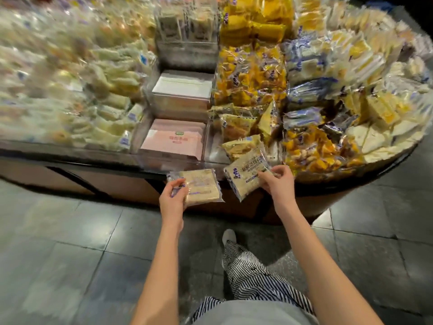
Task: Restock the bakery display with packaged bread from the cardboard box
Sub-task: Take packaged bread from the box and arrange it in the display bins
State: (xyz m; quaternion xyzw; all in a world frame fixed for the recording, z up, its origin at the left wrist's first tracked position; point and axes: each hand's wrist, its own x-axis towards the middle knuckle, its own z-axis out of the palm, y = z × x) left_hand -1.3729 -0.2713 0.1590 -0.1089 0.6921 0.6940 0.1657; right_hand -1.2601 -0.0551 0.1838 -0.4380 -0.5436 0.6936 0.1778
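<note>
Now I am holding two bread packets, one per hand. My left hand (pixel 173 195) is gripping the left packet (pixel 203 186) just before the display rim (pixel 70 156); my right hand (pixel 278 181) is pinching the right packet (pixel 243 177) over that rim. Their blue lettering is blurring past reading. Tiled floor (pixel 70 231) is lying open below.

Dim, motion-blurred, fisheye-warped edges

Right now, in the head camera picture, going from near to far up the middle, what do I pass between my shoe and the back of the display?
Shoe → bread packet held in the left hand → pink box → white box → clear bin of upright packets.
</note>
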